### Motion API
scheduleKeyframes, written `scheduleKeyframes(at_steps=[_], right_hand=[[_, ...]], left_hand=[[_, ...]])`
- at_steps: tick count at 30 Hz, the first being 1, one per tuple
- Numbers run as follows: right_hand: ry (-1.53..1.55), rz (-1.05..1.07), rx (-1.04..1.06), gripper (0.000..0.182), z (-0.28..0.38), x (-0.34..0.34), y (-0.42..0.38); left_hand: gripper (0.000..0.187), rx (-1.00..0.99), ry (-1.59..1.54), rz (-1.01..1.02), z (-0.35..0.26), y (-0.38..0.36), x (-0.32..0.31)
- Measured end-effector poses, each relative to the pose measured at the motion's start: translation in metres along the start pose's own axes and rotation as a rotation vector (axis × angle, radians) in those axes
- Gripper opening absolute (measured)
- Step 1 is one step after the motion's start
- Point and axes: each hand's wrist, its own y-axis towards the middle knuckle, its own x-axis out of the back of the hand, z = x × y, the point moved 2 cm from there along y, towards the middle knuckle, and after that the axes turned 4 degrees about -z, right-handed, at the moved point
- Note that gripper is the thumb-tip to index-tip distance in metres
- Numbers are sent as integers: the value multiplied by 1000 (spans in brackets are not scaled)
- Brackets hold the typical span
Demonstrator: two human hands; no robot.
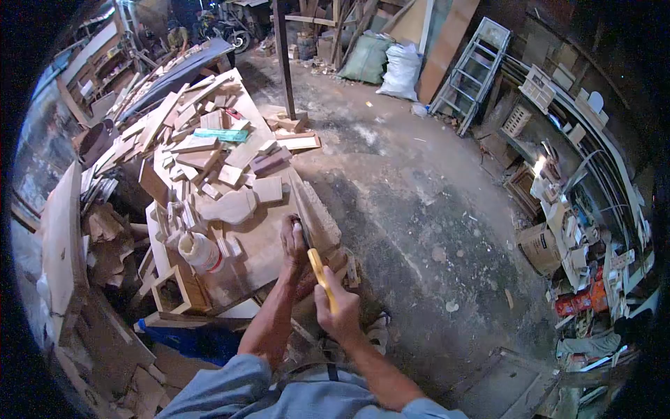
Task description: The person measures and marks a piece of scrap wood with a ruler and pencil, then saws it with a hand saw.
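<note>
My right hand [338, 307] is wrapped round the yellow handle of a tool [322, 269]. From the handle a narrow dark part runs forward to my left hand [293, 241]. The fingers of that hand are curled beside the dark part, over the right edge of the wooden workbench [258, 269]; what they grip cannot be made out. Just beyond lies a shaped pale board [234, 207] with a smaller block [268, 189] against it. Left of my forearm stands a white plastic bottle [199, 251] with a red band.
Offcuts [209, 129] are heaped over the far bench. An open wooden box [180, 290] sits at the near left corner. A dark post [284, 63] rises behind. Across the concrete floor [419, 202] are a ladder [474, 66], sacks [401, 70] and a cardboard box [539, 248].
</note>
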Motion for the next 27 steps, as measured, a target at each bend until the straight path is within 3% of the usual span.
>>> scheduleKeyframes(at_steps=[3,5,9,12,15,17,20,23,24,27], right_hand=[[80,-71,75,42,-14,3,-18],[42,-36,43,44,-13,19,-29],[-40,-49,-5,46,-20,36,-20],[-29,-102,27,48,-26,37,4],[-66,-61,18,43,-32,35,1],[-39,-74,-5,43,-25,37,-8],[10,-147,98,43,-30,42,-20],[-53,-56,-38,40,-20,25,29],[-76,-84,-2,39,-17,18,31],[67,-86,35,40,1,31,25]], left_hand=[[32,108,-66,29,11,0,-1],[28,77,-41,-8,-24,3,-9],[25,142,-87,30,10,5,-49],[24,30,-21,8,-36,21,-60],[25,-70,6,-18,-29,20,-65],[25,-268,141,-157,13,13,-80],[26,-178,134,-40,-4,17,-70],[27,26,-29,83,-40,21,-59],[27,71,-88,129,-28,24,-59],[28,24,-162,16,13,25,-72]])
